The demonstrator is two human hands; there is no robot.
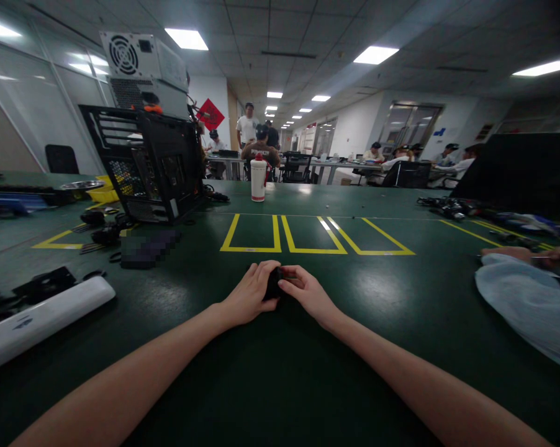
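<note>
Left hand (252, 288): curled round the black part (274, 284), gripping;
Right hand (308, 293): pinching its right edge;
Black part: between both hands, mostly hidden, nearer than the yellow tape (315, 251); contact with table (284, 379), cannot tell;
Grip: left best kept firm, right light; work low, against drops

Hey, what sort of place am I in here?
Probably an electronics workshop or training room. A black, open-framed computer case stands on a wide, dark green table marked with yellow, open-topped tape outlines, and several people are gathered farther back.
</note>
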